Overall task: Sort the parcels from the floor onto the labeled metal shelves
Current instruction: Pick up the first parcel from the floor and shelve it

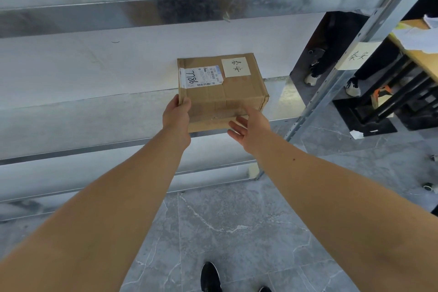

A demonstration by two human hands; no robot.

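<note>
Parcel (pixel 225 92) lies flat on the metal shelf (pixel 94 114) near its right end, labels up and slightly skewed. My hands hide its near edge, and the shipping label's (pixel 201 77) fine print is unreadable. My left hand (pixel 176 116) grips the near-left corner. My right hand (pixel 248 128) is at the near-right edge, fingers loose and spread.
</note>
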